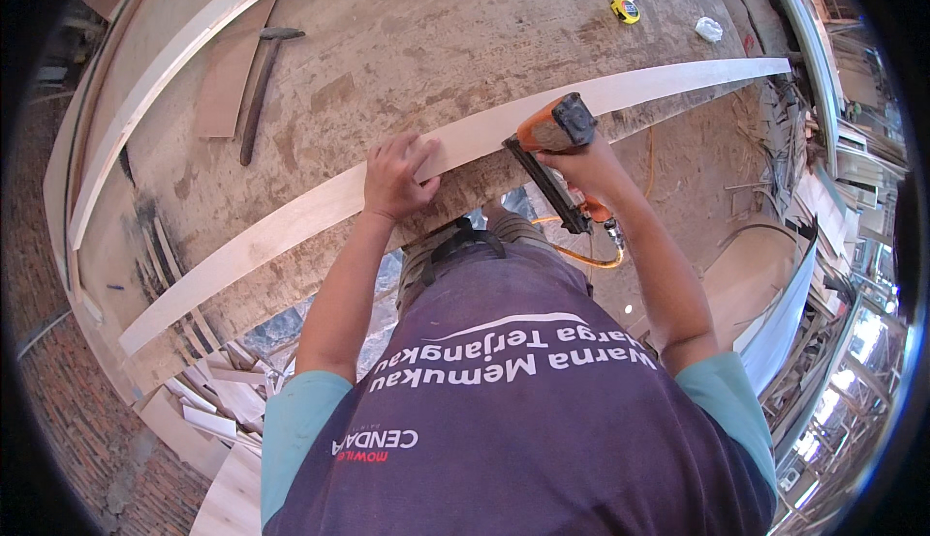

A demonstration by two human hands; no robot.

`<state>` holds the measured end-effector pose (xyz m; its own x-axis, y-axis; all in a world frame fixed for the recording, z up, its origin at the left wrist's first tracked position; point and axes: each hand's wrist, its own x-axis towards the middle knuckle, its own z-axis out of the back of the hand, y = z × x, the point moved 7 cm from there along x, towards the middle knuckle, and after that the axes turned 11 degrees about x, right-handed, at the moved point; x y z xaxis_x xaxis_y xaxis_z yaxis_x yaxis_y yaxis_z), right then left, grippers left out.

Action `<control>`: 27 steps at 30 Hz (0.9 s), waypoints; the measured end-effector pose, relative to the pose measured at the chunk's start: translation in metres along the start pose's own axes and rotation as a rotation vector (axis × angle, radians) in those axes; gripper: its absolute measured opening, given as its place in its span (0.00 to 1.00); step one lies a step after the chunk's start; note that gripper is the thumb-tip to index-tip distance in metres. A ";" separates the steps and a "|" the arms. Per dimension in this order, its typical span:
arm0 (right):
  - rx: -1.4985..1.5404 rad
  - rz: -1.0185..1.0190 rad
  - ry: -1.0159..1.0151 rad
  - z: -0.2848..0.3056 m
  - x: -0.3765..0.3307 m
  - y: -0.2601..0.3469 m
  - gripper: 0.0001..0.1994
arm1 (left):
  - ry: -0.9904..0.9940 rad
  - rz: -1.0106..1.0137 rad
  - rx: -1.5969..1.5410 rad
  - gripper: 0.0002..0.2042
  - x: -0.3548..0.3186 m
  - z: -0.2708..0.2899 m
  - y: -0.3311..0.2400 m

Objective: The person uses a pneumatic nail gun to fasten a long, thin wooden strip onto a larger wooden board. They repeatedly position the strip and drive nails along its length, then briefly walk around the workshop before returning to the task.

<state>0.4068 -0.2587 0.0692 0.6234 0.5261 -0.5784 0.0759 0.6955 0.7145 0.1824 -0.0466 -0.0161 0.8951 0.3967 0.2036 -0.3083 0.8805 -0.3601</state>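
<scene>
A long pale wooden strip (pixel 291 214) runs across the workbench near its front edge, looking bowed in this wide view. My left hand (pixel 397 176) grips the strip left of the middle, fingers over its top and thumb towards the near side. My right hand (pixel 587 170) is wrapped round the handle of an orange and black air nail gun (pixel 550 129). The gun's nose is at the strip's near edge, just right of my left hand; whether it touches is unclear. A yellow-orange air hose (pixel 591 261) leads from the gun's fitting past my waist.
On the workbench (pixel 387 61) lie a hammer (pixel 260 95), a thin brown board (pixel 223 91), a yellow tape measure (pixel 626 10) and a crumpled white piece (pixel 709 30). Another pale strip (pixel 160 76) lies farther back left. Wood offcuts (pixel 208 410) pile up below the bench's left end.
</scene>
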 end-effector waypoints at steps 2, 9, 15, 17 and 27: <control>-0.048 0.063 -0.018 0.000 0.002 0.000 0.27 | -0.003 0.000 -0.002 0.31 0.000 0.000 0.000; -0.036 -0.010 -0.012 -0.005 -0.005 0.007 0.28 | -0.034 -0.015 -0.008 0.31 0.000 0.003 -0.001; -0.164 0.173 0.007 -0.012 0.001 0.009 0.25 | 0.002 -0.002 0.010 0.32 -0.001 0.002 -0.001; -0.280 0.447 -0.037 -0.012 0.005 0.002 0.23 | 0.001 -0.008 0.013 0.32 0.001 0.003 -0.003; -0.094 0.055 0.006 -0.008 0.003 -0.007 0.27 | 0.001 -0.015 0.032 0.33 0.003 0.007 -0.007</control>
<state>0.4020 -0.2584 0.0593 0.6198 0.5677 -0.5418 -0.0321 0.7082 0.7053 0.1854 -0.0501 -0.0065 0.9001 0.3832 0.2073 -0.3053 0.8942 -0.3274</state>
